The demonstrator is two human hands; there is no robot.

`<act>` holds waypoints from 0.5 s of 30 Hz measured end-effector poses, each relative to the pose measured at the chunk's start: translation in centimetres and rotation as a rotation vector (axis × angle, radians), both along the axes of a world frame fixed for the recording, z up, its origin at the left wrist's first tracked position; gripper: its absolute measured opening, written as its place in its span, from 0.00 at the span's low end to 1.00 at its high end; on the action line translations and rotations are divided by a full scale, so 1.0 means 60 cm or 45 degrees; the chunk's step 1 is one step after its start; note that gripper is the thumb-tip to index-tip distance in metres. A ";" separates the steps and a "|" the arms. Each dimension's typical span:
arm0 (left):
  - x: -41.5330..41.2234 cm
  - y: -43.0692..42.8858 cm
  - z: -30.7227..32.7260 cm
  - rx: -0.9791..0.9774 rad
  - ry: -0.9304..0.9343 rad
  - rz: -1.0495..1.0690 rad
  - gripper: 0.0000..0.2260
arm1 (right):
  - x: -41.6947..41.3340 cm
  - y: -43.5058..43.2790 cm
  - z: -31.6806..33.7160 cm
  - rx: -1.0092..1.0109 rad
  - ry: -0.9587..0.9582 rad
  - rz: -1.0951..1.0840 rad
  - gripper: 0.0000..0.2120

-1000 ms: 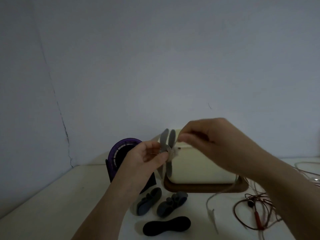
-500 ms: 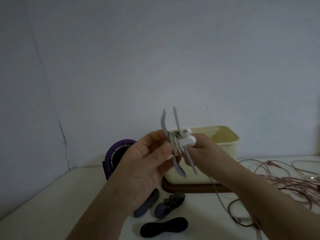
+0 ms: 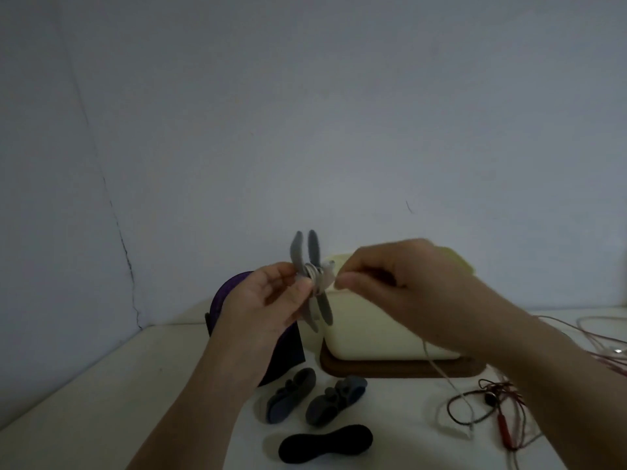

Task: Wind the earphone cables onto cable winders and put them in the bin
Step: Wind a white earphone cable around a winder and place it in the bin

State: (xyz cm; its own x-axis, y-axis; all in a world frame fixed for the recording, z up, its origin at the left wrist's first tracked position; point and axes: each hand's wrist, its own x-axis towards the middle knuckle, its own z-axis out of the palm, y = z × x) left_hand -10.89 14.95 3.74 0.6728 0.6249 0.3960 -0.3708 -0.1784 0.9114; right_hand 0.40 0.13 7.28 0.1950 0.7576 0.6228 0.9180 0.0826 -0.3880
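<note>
1. Left of centre, a grey cable winder (image 3: 311, 279) is gripped at its middle by the left hand (image 3: 268, 303); a few pale turns are seen round its waist.
2. Nearer, two grey winders (image 3: 291, 395) and a black winder (image 3: 325, 447) lie unused on the table (image 3: 101, 385).
3. The white earphone cable (image 3: 447, 377) is pinched by the right hand (image 3: 400, 286); a loose tail hangs down, so winding is judged partway done.
4. Behind, the cream bin (image 3: 373, 337) stands; its contents are hidden.
5. Far right, red earphone cables (image 3: 501, 425) lie unwound.
</note>
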 end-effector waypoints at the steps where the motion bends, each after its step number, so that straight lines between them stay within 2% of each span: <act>1: -0.001 -0.001 -0.002 0.030 0.073 -0.029 0.15 | 0.004 -0.007 0.005 0.050 0.013 0.002 0.09; 3: -0.003 -0.005 -0.003 0.093 0.221 -0.160 0.16 | 0.014 -0.016 0.012 0.165 0.035 -0.014 0.08; 6: -0.005 -0.016 -0.004 0.122 0.327 -0.373 0.14 | 0.030 -0.020 0.013 0.266 0.098 -0.016 0.14; 9: -0.004 -0.024 -0.002 0.037 0.299 -0.503 0.17 | 0.044 -0.012 0.006 0.305 0.343 0.124 0.20; 12: -0.007 -0.028 0.001 -0.137 0.210 -0.664 0.20 | 0.050 0.000 -0.006 0.274 0.635 0.341 0.14; 15: -0.010 -0.035 0.007 -0.210 0.080 -0.836 0.24 | 0.041 0.025 -0.034 0.118 0.724 0.452 0.11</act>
State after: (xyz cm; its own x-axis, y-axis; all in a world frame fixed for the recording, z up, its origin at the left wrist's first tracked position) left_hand -11.48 12.87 4.15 0.9518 0.1279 0.2787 -0.3006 0.2085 0.9307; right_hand 2.86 1.63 5.27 0.2610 0.7846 0.5624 0.4844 0.3975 -0.7793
